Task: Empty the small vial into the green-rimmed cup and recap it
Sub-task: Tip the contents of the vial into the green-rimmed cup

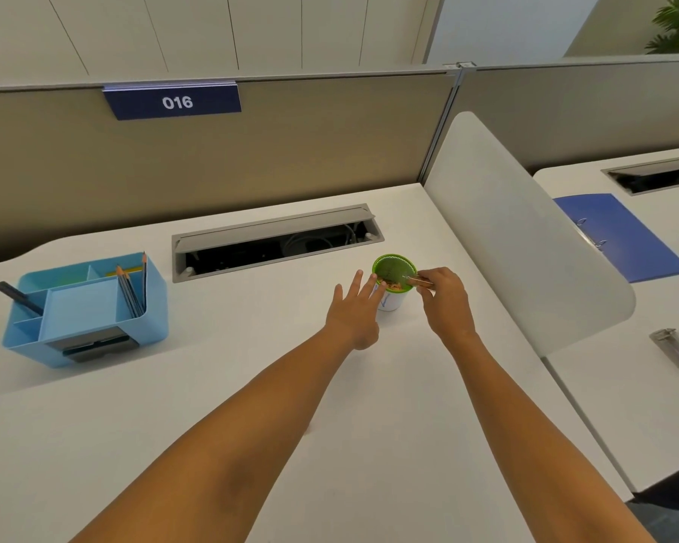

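Note:
The green-rimmed cup (393,268), white below and green inside, stands on the white desk right of centre. My right hand (443,297) holds the small clear vial (419,282) tipped sideways, its mouth over the cup's right rim. Small orange bits lie inside the cup near the front rim. My left hand (353,311) rests against the cup's left side with fingers spread, fingertips touching the rim. The vial's cap is not visible; it may be hidden under my left hand.
A light blue desk organiser (87,307) with pencils sits at the left. An open grey cable tray (277,241) lies behind the cup. A white curved divider (526,244) stands right of my hands, with a blue folder (620,237) beyond it.

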